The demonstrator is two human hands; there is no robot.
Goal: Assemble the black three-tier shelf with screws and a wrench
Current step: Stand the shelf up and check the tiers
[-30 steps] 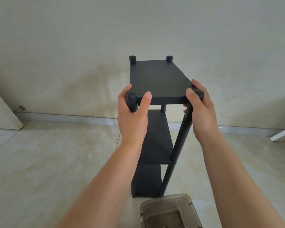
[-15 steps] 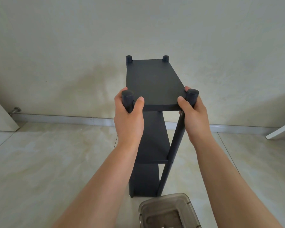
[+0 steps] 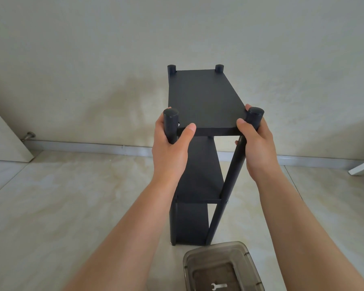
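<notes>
Shelf (image 3: 206,101) upright now; tiled floor (image 3: 51,206)

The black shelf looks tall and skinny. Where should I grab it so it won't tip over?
Grab the black shelf by its two near round posts, just under the top board, coming from the front with one hand on each side. That is how the left hand and right hand hold it now. The posts are easy to wrap fingers round, and holding high steadies a tall, narrow stand.

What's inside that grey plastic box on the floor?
In the box lies a small flat wrench on its bottom. The picture's lower edge cuts off the near part of the box, so whether screws or anything else lie there cannot be seen.
</notes>
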